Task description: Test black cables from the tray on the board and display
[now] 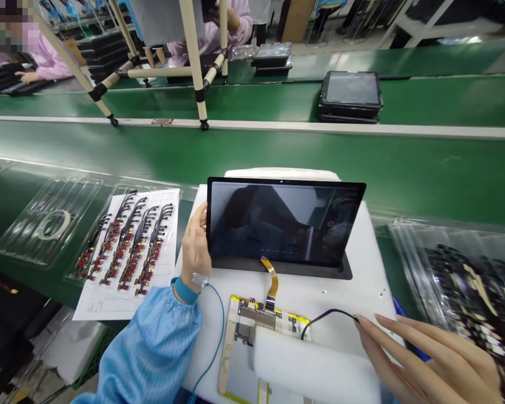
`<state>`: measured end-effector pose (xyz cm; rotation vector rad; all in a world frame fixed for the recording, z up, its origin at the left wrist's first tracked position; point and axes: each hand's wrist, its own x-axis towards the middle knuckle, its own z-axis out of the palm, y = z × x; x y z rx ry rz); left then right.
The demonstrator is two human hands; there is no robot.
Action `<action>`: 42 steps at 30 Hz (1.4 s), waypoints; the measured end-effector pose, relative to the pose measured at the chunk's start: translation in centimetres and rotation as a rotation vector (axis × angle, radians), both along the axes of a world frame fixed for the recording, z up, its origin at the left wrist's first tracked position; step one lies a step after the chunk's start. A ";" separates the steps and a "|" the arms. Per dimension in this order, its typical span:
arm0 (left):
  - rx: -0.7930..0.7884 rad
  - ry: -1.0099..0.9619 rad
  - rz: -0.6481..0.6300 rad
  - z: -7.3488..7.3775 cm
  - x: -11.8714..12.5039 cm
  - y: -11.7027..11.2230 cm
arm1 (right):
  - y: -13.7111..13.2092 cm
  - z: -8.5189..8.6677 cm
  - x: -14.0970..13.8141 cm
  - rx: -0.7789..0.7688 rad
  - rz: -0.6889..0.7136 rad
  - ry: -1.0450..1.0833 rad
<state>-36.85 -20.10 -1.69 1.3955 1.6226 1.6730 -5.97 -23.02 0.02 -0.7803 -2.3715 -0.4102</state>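
My left hand (196,247) grips the left edge of a black-framed tablet display (281,221), which stands tilted up on a white work mat (362,269). A gold flex ribbon (269,278) runs from the display down to a tablet circuit board (256,317) lying in an open back housing. A white foam roll (311,365) covers the lower part of the housing. My right hand (429,359) lies at the lower right, its fingers spread, with the fingertips at the end of a thin black cable (332,314). An antistatic strap with a blue wire (200,279) circles my left wrist.
Several black-and-red flex cable assemblies lie on a printed sheet (126,252) at left, beside a clear tray holding a tape roll (46,221). A clear tray of black cables (467,297) sits at right. Green conveyor belts (252,151) carry stacked tablets (351,95); co-workers in pink sleeves sit beyond.
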 end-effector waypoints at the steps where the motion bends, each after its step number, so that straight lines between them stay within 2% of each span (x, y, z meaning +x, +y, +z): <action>1: -0.006 0.007 0.001 0.0 0.0 0.0 | 0.0 0.0 0.1 0.002 0.003 0.011; 25: -0.023 0.004 -0.016 -0.2 -0.1 0.0 | 0.6 0.0 0.7 0.057 0.081 -0.057; 33: -0.034 0.014 -0.019 0.0 -0.1 0.0 | 0.5 -0.1 0.8 0.051 0.068 -0.064; 42: -0.034 -0.020 -0.036 -0.5 -0.3 0.0 | -0.1 -0.4 0.9 0.030 0.008 -0.030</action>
